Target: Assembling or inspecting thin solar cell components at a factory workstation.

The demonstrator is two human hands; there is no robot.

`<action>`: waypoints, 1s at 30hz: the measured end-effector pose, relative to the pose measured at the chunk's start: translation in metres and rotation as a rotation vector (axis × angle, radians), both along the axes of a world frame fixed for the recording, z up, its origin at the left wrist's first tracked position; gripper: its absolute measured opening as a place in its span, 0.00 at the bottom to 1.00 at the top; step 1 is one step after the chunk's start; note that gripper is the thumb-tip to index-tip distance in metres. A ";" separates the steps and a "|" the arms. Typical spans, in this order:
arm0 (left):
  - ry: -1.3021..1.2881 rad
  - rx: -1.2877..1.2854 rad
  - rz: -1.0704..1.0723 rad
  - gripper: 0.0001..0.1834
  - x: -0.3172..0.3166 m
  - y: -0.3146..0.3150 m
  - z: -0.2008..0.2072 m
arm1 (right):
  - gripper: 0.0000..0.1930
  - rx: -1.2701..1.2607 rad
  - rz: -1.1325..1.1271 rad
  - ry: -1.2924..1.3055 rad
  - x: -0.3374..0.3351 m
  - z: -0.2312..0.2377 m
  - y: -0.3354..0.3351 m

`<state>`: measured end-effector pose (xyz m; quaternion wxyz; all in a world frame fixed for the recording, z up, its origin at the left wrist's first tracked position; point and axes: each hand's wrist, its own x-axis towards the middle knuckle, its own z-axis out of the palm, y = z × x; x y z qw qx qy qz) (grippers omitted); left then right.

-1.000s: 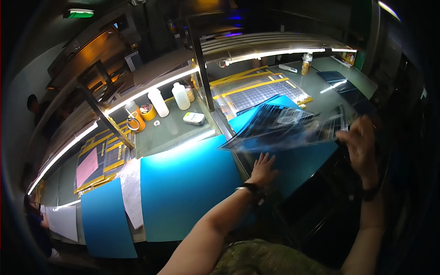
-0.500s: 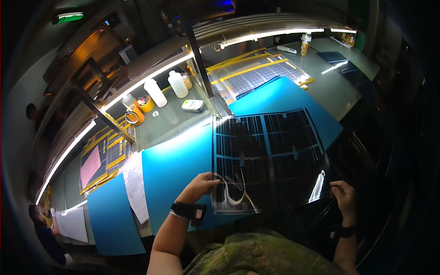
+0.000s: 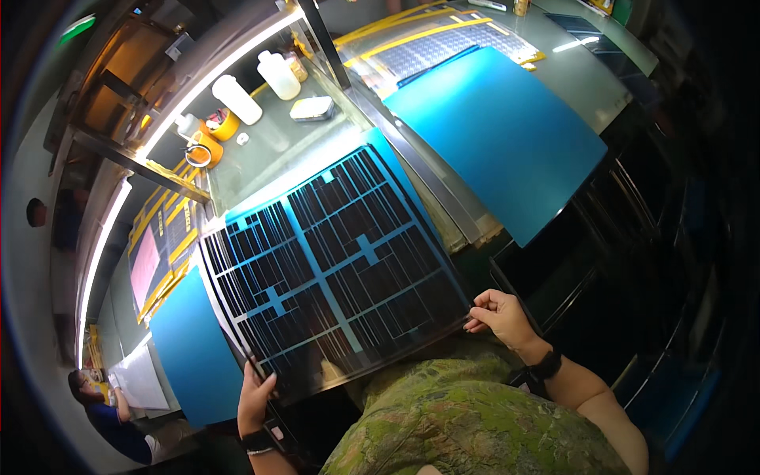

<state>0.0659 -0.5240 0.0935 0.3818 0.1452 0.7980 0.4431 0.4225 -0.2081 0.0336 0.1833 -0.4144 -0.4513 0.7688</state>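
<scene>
A large see-through film sheet with a black printed grid pattern (image 3: 340, 206) spans the middle, over a blue sheet (image 3: 385, 150) on the bench. Blue shows through its unprinted strips. At its near left corner, my left hand (image 3: 255, 397) is closed on the edge, thumb on top. My right hand (image 3: 503, 321) pinches the near right corner between thumb and fingers. The film's near edge hangs past the bench front, close to my body, while its far part lies over the blue sheet.
Another blue sheet (image 3: 507, 142) lies to the right, a third blue sheet (image 3: 190, 348) to the left. Behind stand white bottles (image 3: 279, 75), an orange container (image 3: 203, 150) and a small flat box (image 3: 312, 108). A post (image 3: 323, 39) rises between the bays. Far left, a person (image 3: 119, 419) works.
The film has moved left and turned, from partly over the right blue sheet to over the middle one. My right hand now grips its corner; before, it was beside the edge. The view has shifted.
</scene>
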 end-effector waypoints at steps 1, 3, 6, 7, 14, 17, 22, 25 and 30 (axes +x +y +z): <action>0.001 0.085 0.074 0.28 0.006 -0.006 -0.005 | 0.03 -0.005 -0.002 -0.011 0.001 -0.002 -0.003; 0.027 0.190 0.165 0.27 0.010 -0.013 -0.009 | 0.04 -0.052 0.035 0.008 0.001 -0.005 -0.010; 0.029 0.226 0.236 0.19 -0.003 -0.008 -0.015 | 0.04 0.020 0.101 -0.058 -0.005 -0.006 -0.012; 0.033 0.201 0.343 0.16 -0.006 -0.001 -0.019 | 0.05 0.108 0.095 -0.125 -0.009 -0.005 -0.011; 0.125 0.031 0.243 0.11 0.001 0.002 -0.037 | 0.07 0.739 0.067 -0.354 -0.023 -0.005 0.011; 0.236 0.096 0.297 0.09 0.002 -0.002 -0.045 | 0.07 0.764 0.070 -0.347 -0.025 -0.004 0.011; 0.182 0.118 0.398 0.08 0.003 -0.017 -0.061 | 0.08 0.804 0.083 -0.349 -0.023 -0.007 0.007; 0.156 0.156 0.434 0.07 0.008 -0.018 -0.061 | 0.08 0.923 0.067 -0.316 -0.022 -0.012 0.005; 0.140 0.199 0.478 0.06 0.012 -0.020 -0.063 | 0.08 0.633 0.060 -0.326 -0.022 -0.014 0.002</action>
